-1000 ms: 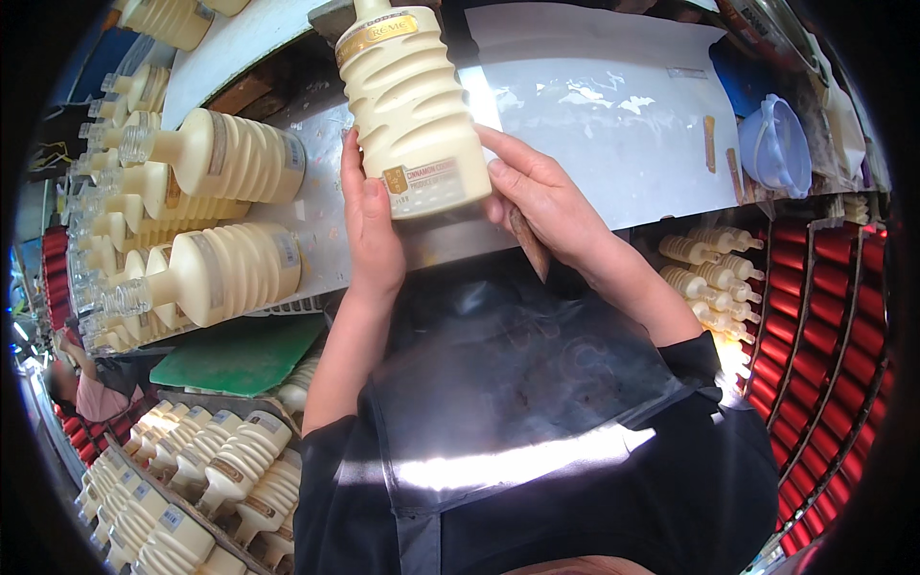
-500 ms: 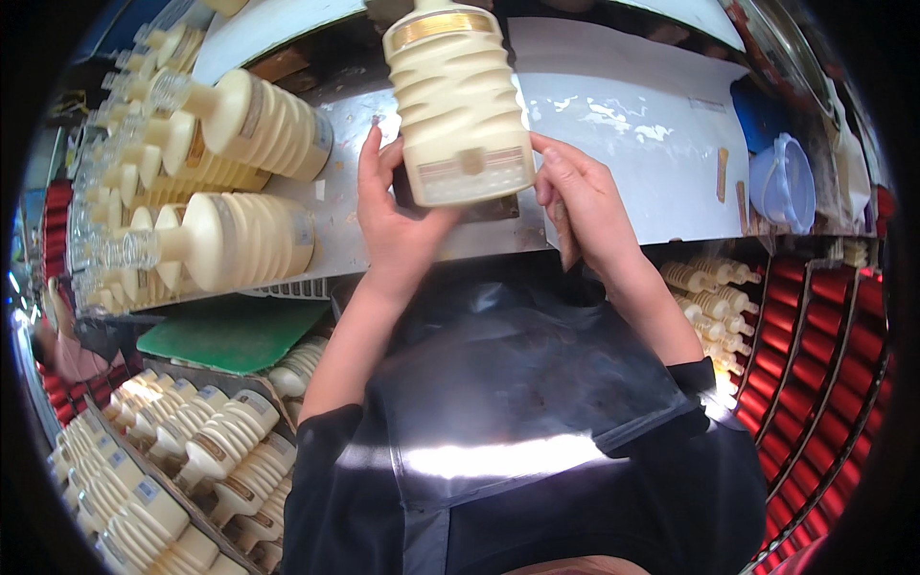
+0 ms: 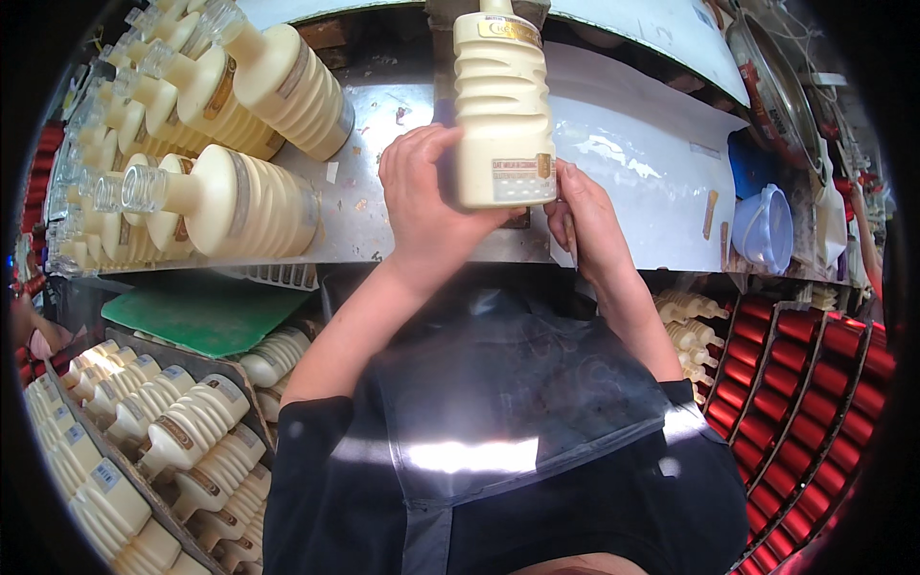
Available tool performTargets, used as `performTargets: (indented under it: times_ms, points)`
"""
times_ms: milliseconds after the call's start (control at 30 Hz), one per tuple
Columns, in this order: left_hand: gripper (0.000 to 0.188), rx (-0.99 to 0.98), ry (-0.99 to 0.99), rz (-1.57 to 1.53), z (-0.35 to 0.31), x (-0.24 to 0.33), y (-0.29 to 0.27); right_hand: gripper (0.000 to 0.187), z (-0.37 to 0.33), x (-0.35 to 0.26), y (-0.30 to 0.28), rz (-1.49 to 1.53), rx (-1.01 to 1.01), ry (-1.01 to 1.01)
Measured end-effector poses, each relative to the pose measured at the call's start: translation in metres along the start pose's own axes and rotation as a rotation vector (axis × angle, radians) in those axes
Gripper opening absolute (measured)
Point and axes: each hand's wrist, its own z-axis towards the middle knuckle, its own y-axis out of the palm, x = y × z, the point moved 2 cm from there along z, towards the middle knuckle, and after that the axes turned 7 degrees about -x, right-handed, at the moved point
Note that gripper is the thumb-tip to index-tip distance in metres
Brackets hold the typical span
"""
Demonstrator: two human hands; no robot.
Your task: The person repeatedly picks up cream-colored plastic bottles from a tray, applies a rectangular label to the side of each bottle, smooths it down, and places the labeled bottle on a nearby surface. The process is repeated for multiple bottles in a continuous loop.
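Note:
A cream ribbed bottle [image 3: 503, 115] stands upright at the worktable's near edge, with a gold band at its shoulder and a printed panel low on its side. My left hand [image 3: 422, 201] is wrapped round its lower left side, with the thumb under its base. At the lower right corner of the bottle is my right hand [image 3: 589, 216], its fingertips touching or very near the printed panel. A thin brownish flat strip [image 3: 572, 233] is pinched in its fingers, mostly hidden by them.
Several cream bottles [image 3: 254, 206] with clear glass necks lie stacked at the left of the metal worktable [image 3: 388, 105]. A white sheet [image 3: 632, 163] and a lilac bucket [image 3: 764, 230] are at the right. Lower down are crates of bottles [image 3: 196, 417], a green board [image 3: 206, 311] and red cylinders [image 3: 786, 402].
The bottle has turned about its axis and shifted right, so another part of its print faces me. My left hand has moved right with it; my right hand stays by its lower corner.

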Motion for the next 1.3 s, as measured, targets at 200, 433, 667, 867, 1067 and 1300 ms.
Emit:
performTargets:
  times_ms: [200, 433, 667, 867, 1067, 1300]
  points:
    - [0.087, -0.065, -0.105, -0.010, -0.009, -0.004, -0.006, 0.053, -0.005, -0.006, 0.002, 0.005, 0.016, -0.022]
    - [0.089, -0.134, -0.161, -0.100, -0.015, -0.014, -0.005, 0.050, -0.007, -0.010, 0.003, -0.045, 0.013, -0.050]
    - [0.082, -0.130, -0.403, -0.754, -0.003, -0.009, -0.006, 0.065, 0.004, -0.019, 0.011, -0.368, 0.061, -0.100]
    - [0.076, -0.124, -0.539, -0.587, 0.013, 0.006, 0.006, 0.069, 0.016, -0.023, 0.015, -0.464, 0.073, -0.092]
    - [0.083, -0.110, -0.598, -0.506, 0.016, 0.011, 0.009, 0.060, 0.018, -0.009, 0.012, -0.199, -0.008, -0.139]
    - [0.086, -0.076, -0.620, -0.476, 0.014, 0.013, 0.013, 0.050, 0.012, -0.007, 0.009, 0.058, -0.089, -0.066]
